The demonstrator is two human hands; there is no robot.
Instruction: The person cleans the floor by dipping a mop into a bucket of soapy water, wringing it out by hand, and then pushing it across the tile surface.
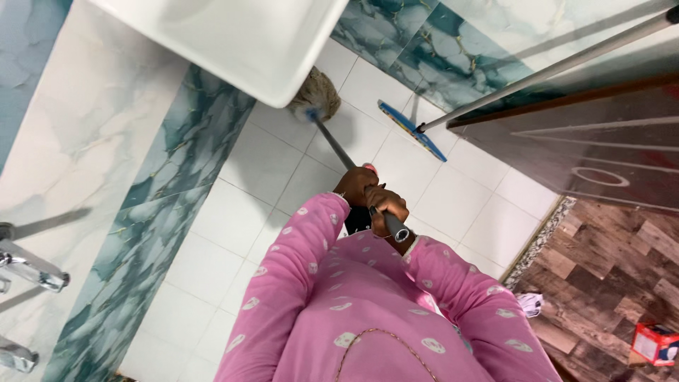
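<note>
I look straight down at a white tiled floor. My left hand and my right hand both grip the dark metal handle of a mop, the left just ahead of the right. The stringy beige mop head rests on the tiles under the edge of a white sink basin. Pink sleeves with white spots cover both my arms.
A squeegee with a blue blade and long metal pole leans against the teal marbled wall. A dark door stands at right, wood-pattern flooring beyond it with a small red box. Chrome taps jut out at left.
</note>
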